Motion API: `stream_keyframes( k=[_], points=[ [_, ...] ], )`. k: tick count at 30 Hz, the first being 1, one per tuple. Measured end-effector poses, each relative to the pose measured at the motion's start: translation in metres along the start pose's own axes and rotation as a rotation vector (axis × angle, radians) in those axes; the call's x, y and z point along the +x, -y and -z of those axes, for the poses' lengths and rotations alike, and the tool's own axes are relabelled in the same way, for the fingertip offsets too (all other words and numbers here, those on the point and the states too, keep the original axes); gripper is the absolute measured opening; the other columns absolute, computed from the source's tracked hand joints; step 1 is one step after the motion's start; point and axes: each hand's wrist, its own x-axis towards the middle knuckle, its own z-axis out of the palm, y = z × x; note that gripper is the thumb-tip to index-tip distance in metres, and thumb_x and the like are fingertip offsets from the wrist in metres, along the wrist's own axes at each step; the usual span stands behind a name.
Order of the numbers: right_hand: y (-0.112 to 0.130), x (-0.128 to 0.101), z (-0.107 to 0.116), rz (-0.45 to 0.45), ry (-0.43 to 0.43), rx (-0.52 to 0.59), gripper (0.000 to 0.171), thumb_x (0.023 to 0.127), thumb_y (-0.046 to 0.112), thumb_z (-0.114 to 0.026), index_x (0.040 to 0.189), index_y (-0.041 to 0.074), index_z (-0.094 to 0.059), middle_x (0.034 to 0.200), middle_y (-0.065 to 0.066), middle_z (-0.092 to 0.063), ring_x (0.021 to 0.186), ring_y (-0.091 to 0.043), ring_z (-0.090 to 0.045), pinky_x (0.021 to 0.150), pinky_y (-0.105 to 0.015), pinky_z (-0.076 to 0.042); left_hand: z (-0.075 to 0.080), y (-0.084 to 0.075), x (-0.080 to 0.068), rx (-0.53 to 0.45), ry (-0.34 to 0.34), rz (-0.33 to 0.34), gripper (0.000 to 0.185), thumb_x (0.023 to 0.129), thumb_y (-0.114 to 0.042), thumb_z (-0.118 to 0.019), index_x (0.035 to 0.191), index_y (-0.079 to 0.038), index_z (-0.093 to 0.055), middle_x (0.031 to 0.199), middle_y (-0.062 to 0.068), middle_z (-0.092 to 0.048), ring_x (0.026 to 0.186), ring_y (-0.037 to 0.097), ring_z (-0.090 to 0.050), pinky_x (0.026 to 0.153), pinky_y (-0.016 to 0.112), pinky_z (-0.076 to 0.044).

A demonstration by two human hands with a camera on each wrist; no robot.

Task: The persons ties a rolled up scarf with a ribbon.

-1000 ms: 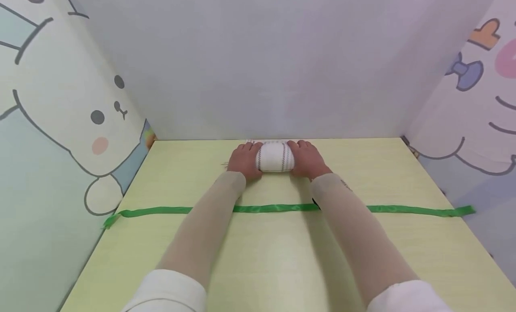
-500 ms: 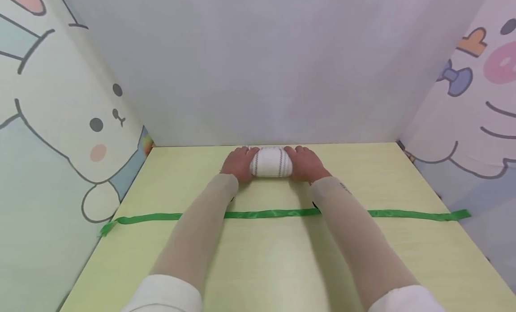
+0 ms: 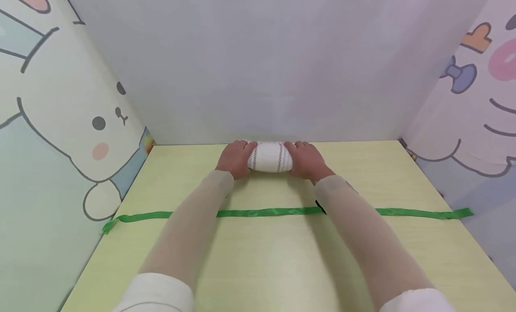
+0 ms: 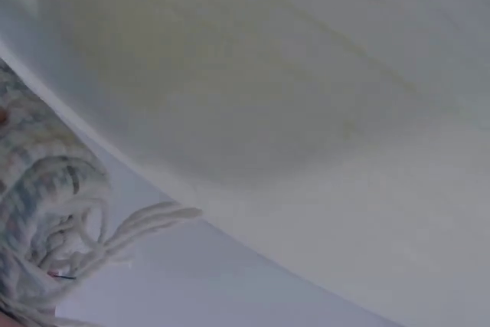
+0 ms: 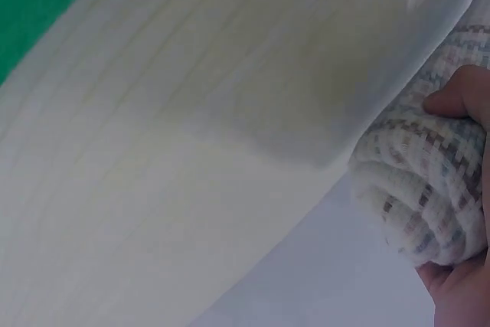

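A rolled-up white woven cloth (image 3: 269,157) with dark patterned stripes lies crosswise at the far end of the table. My left hand (image 3: 236,160) grips its left end and my right hand (image 3: 307,160) grips its right end, with the middle of the roll showing between them. In the left wrist view, loose fringe strands (image 4: 145,223) stick out from the spiral end of the roll. The right wrist view shows the coiled layers of the cloth (image 5: 421,189), with the thumb (image 5: 459,97) on one side and other fingers below.
A green ribbon (image 3: 266,212) runs across the pale yellow table (image 3: 262,254) under both forearms. The grey back wall (image 3: 274,79) rises just behind the roll. Side panels with cartoon drawings, among them a rabbit (image 3: 80,110), flank the table.
My left hand has shifted left, so more of the roll shows between the hands. The roll sits slightly nearer the back edge. The fringe seen at the left earlier is mostly covered.
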Motion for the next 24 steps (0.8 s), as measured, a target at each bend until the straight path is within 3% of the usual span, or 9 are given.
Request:
stream_keyframes(
  k=[11,18,24],
  points=[
    [0.021,-0.02,0.016,0.006,-0.031,0.03,0.095,0.074,0.03,-0.092,0.151,0.011,-0.04,0.131,-0.017,-0.056,0.118,-0.037,-0.053,0.105,-0.055,-0.043,0.03,-0.001,-0.023,0.022,-0.044,-0.058,0.081,0.079,-0.028,-0.087,0.149,-0.014,-0.048,0.128,0.01,-0.061,0.117,0.03,-0.057,0.104,0.045,-0.047],
    [0.023,-0.035,0.022,0.03,-0.104,0.073,0.092,0.072,0.026,-0.089,0.15,0.009,-0.043,0.133,-0.017,-0.057,0.12,-0.038,-0.052,0.104,-0.056,-0.043,0.038,-0.001,-0.035,-0.007,-0.158,-0.151,0.075,0.079,-0.026,-0.084,0.145,-0.011,-0.052,0.125,0.012,-0.064,0.112,0.032,-0.06,0.097,0.046,-0.05],
    [0.026,-0.051,0.025,0.045,-0.206,0.173,0.09,0.071,0.022,-0.09,0.149,0.011,-0.046,0.133,-0.015,-0.057,0.121,-0.037,-0.052,0.102,-0.055,-0.045,0.048,-0.001,-0.044,-0.027,-0.229,-0.193,0.071,0.077,-0.026,-0.084,0.141,-0.01,-0.056,0.121,0.012,-0.065,0.11,0.032,-0.062,0.095,0.046,-0.053]
  ],
)
